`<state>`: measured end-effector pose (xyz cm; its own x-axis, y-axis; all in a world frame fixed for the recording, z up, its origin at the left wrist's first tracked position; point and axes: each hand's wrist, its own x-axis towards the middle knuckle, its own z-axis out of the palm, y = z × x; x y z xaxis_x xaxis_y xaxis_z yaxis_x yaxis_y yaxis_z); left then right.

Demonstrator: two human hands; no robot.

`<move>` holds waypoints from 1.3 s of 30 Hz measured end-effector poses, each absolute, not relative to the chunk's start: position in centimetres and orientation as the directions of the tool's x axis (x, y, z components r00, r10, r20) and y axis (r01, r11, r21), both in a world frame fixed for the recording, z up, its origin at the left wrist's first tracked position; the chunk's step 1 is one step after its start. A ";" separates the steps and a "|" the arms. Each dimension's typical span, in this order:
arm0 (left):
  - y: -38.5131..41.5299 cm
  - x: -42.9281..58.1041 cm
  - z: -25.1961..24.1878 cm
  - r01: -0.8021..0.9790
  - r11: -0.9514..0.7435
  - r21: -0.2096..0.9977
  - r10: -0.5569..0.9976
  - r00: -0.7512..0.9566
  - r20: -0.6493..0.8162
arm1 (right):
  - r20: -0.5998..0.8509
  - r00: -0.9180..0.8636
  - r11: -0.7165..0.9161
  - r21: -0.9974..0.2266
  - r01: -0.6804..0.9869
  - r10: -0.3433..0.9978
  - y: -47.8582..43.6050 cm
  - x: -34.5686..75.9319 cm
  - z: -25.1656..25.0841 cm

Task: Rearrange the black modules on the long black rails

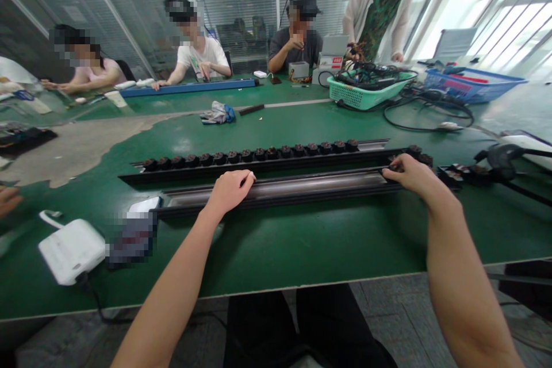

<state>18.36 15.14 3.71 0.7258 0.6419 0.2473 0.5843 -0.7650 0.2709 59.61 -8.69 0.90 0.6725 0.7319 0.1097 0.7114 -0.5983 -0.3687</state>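
Observation:
A long dark metal channel lies across the green table in front of me. My left hand rests on its left part with fingers curled over the top edge. My right hand grips the channel's right end, fingers closed round it. Just behind lies a second long black strip carrying a row of several dark round sockets.
A white box with a cable sits at the near left. A green basket of cables, a blue tray and a looping black cable lie far right. Three seated people and one standing person work at the far side. A black stand is at the right.

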 end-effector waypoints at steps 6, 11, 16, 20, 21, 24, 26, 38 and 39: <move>15.2 18.4 3.6 0.588 -0.764 0.267 0.644 0.725 0.245 | 0.018 0.730 -0.672 -0.374 0.639 0.684 -8.6 59.4 1.2; 15.4 18.3 3.4 0.574 -0.771 0.275 0.634 0.728 0.261 | 0.018 0.761 -0.711 -0.340 0.615 0.649 -8.5 60.0 0.7; 15.4 18.3 3.3 0.567 -0.771 0.291 0.635 0.722 0.274 | -0.007 0.775 -0.732 -0.335 0.593 0.632 -8.7 60.3 1.0; 15.3 18.3 3.4 0.563 -0.774 0.289 0.631 0.726 0.274 | -0.013 0.797 -0.760 -0.314 0.570 0.603 -8.9 60.2 1.5; 15.3 18.3 3.4 0.563 -0.774 0.289 0.631 0.726 0.274 | -0.012 0.802 -0.766 -0.308 0.565 0.597 -8.9 60.2 1.5; 15.3 18.4 3.4 0.566 -0.772 0.291 0.634 0.724 0.273 | -0.023 0.809 -0.776 -0.298 0.555 0.587 -8.9 60.2 1.6; 15.4 18.4 3.3 0.567 -0.770 0.292 0.635 0.724 0.271 | -0.028 0.808 -0.778 -0.293 0.557 0.589 -8.9 60.2 1.5; 15.4 18.3 3.3 0.566 -0.775 0.281 0.630 0.728 0.271 | -0.005 0.827 -0.822 -0.116 0.557 0.562 -9.8 62.8 0.3; 15.5 18.3 3.3 0.570 -0.774 0.277 0.632 0.727 0.268 | 0.000 0.828 -0.822 -0.115 0.557 0.561 -9.9 62.9 0.2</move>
<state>18.32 15.45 3.27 0.7274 0.6315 0.2684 0.5697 -0.7738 0.2768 62.91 -9.88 0.25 0.8277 0.5611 0.0000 0.5574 -0.8222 -0.1148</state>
